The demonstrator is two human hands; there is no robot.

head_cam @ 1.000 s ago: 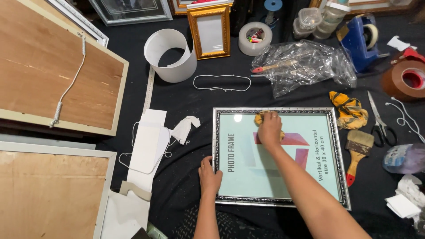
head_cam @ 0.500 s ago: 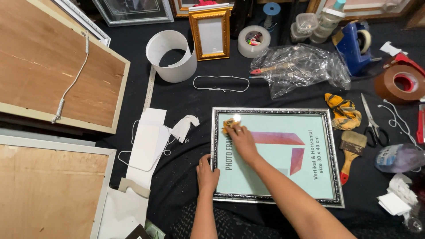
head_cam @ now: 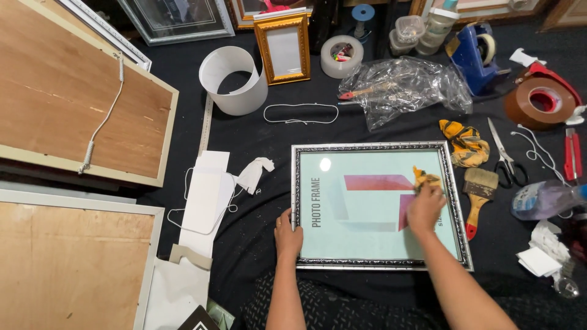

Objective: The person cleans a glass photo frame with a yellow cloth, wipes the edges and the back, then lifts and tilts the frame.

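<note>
Picture frame (head_cam: 379, 205) lies flat on the black cloth, its silver edge ornate. Right hand (head_cam: 426, 208) presses a yellow cloth (head_cam: 425, 178) on the glass near the frame's right side, fingers closed over it and hiding most of it. Left hand (head_cam: 287, 234) rests flat and open on the frame's lower left corner. Paintbrush (head_cam: 477, 195) lies just right of the frame. Both forearms are cut off at the bottom edge.

Glossy glass (head_cam: 367, 208); ornate silvery frame (head_cam: 379, 264)
</note>
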